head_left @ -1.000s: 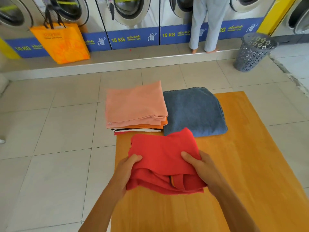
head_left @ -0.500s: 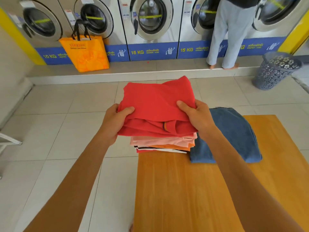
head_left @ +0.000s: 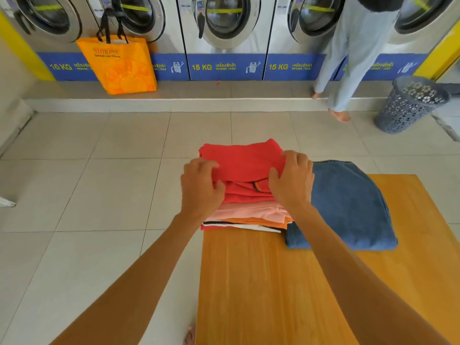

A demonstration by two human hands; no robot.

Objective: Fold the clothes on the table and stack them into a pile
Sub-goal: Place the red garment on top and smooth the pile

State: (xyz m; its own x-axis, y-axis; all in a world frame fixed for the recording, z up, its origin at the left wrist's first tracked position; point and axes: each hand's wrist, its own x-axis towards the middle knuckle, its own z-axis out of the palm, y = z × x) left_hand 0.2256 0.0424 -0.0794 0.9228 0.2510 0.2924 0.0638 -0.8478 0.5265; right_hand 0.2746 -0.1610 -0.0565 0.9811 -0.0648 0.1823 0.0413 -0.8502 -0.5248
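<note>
Red top sits folded on the pile at the far left corner of the wooden table, w/ pink, orange and striped layers showing under it. Left hand presses the left edge, fingers curled over the cloth; right hand does the same on the right edge, thumb tucked at the fold, so both are loosely closed on the red top, more pinning than gripping. Fabric looks light and soft, prob. a thin knit: it'll sag and unfold if lifted by one corner, so best held by both side edges together, or flat palms underneath. Not slippery by the look of it, nothing fragile. Blue denim piece lies folded just beside the pile on the right, touching its lower corner; thicker, stiffer, heavier I'd say. Pile sits flush w/ the table's left edge and seems to hang past the far edge a bit, so a nudge outward could tip it to the tiled floor. Plenty of bare wood on the near side for pulling things back. Someone stands at the washers well behind, a grey basket nearby, orange bag far left: none in the way.
</note>
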